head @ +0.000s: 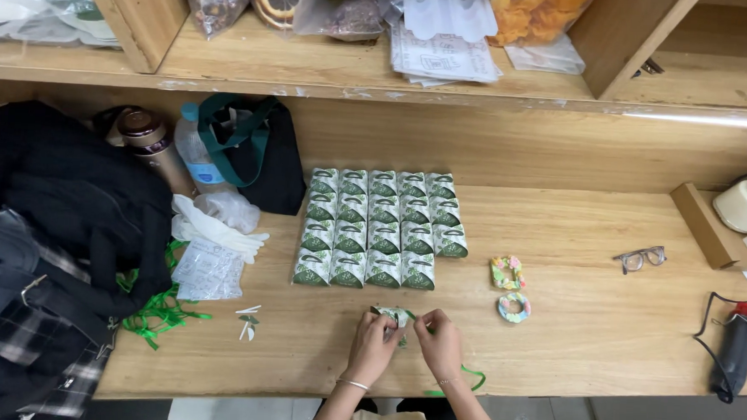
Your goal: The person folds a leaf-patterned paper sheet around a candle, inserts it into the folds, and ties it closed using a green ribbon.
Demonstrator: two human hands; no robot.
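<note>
My left hand [373,344] and my right hand [439,343] meet near the front edge of the wooden table [587,328]. Both pinch a small green-and-white paper box [392,314] held between them. A green ribbon [469,377] trails from under my right hand toward the table's edge. Just beyond my hands, several matching small boxes [379,227] stand packed in neat rows.
Two pastel tape rolls [509,287] lie right of the boxes, with glasses [641,259] farther right and a black glue gun [732,356] at the right edge. At left are dark bags [61,238], white gloves [217,224], loose green ribbon [157,314], paper scraps [248,320] and bottles [154,146]. A shelf [313,64] overhangs the back.
</note>
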